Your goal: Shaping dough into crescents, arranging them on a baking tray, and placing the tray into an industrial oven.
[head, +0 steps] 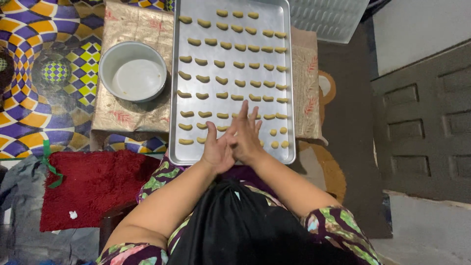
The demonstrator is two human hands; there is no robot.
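The biggest thing before me is the metal baking tray (230, 154), lying on a low table (125, 115) covered with a gold patterned cloth, and it carries many rows of small crescent dough pieces (230, 64) from the far edge down to my side. My left hand (218, 149) and my right hand (246, 137) are pressed palm against palm just above the near edge of the tray, fingers stretched flat and not gripping; if a piece of dough sits between the palms, I cannot tell, it is hidden. My worry is that my wrists hang very near to the last rows, so a low movement could squash or push the soft pieces together, and a piece could slip out of the palms onto my lap. At the left of the tray stands a round white bowl (132, 71), which looks nearly empty. I see no package, label or sign here; only the white ribbed plastic lid (328, 17) at the far right corner.
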